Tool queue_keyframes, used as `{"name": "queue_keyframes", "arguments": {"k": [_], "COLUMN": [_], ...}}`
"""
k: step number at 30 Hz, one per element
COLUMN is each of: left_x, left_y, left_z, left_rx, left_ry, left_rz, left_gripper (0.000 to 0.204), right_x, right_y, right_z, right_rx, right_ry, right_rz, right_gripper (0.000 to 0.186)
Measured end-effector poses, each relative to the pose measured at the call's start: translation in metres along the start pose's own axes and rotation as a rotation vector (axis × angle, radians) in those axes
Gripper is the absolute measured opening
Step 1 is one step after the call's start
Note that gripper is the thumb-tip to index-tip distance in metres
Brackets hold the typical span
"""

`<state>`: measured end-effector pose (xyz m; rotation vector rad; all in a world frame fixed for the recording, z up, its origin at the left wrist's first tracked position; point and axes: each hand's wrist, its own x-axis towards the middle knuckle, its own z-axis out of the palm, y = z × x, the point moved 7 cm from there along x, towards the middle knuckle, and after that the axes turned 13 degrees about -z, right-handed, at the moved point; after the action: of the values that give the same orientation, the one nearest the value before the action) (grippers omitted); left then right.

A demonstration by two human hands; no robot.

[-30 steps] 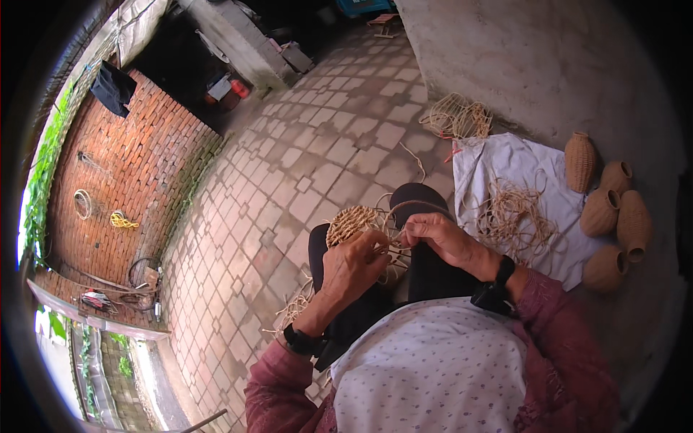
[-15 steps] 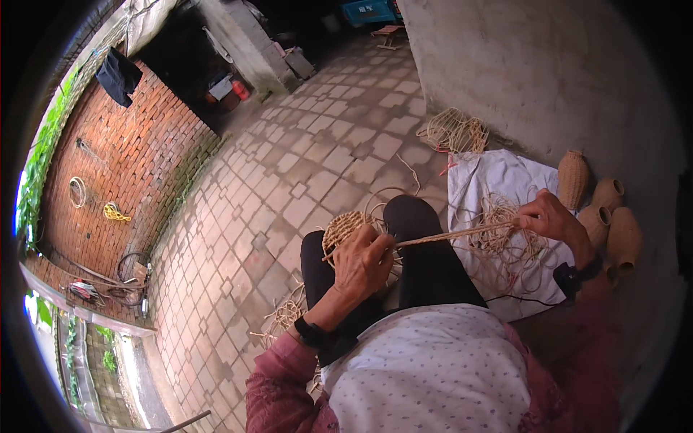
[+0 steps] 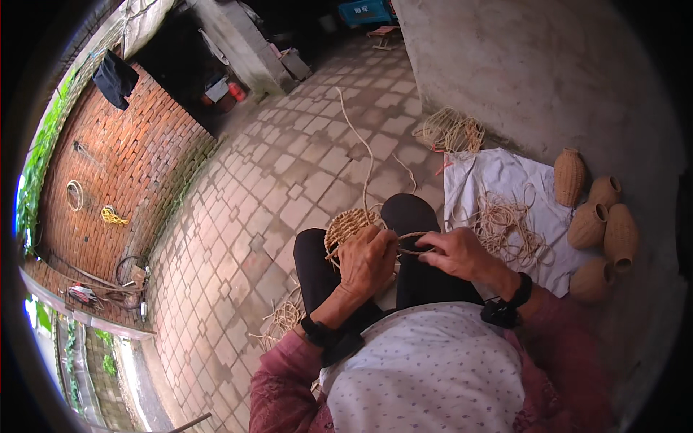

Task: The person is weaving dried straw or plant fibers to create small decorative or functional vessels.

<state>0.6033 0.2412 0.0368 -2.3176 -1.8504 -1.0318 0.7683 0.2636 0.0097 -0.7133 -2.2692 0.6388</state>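
A round woven straw-coloured piece (image 3: pixel 348 224) rests at my knees. My left hand (image 3: pixel 366 260) is closed over its near edge, and the gripped part is hidden under the fingers. Close beside it, my right hand (image 3: pixel 458 252) pinches a twisted straw cord (image 3: pixel 413 234), which bends in a small loop between the two hands. From the woven piece a long loose strand (image 3: pixel 370 160) reaches away over the paving. To the right of my knees a tangled heap of cord (image 3: pixel 509 229) lies on a white sheet (image 3: pixel 535 175).
Several woven vase-shaped baskets (image 3: pixel 569 177) stand or lie right of the sheet, by the grey wall (image 3: pixel 505 72). A bundle of cord (image 3: pixel 449 131) sits at the wall's foot. More loose cord (image 3: pixel 280 319) lies left of my legs. The brick wall (image 3: pixel 119 155) is farther left.
My right hand has come in from the far right to beside my left hand. The cord, stretched taut before, is now a small loop. A long strand now extends over the paving.
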Motion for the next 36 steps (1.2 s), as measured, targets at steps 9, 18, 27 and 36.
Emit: {"name": "queue_keyframes", "arguments": {"k": [9,18,27,36], "left_x": [0.002,0.034,0.036,0.034], "left_y": [-0.015,-0.055,-0.048,-0.043], "left_z": [-0.016,-0.020,-0.019,-0.016], "left_rx": [-0.046,-0.296,-0.073,0.050], "left_ry": [0.022,-0.177,-0.114,-0.073], "left_rz": [-0.108,-0.422,-0.312,-0.216], "left_gripper": [0.010,0.022,0.014,0.013], "right_x": [-0.095,-0.423,0.020,0.052], "right_y": [0.164,0.322,-0.007,-0.039], "right_z": [-0.032,-0.207,-0.005,0.038], "right_rx": [0.125,-1.020,0.089,-0.271], "right_ry": [0.024,0.246,0.153,0.054], "right_rz": [0.335,0.815,-0.239,-0.415], "right_gripper": [0.030,0.027,0.024,0.032]}}
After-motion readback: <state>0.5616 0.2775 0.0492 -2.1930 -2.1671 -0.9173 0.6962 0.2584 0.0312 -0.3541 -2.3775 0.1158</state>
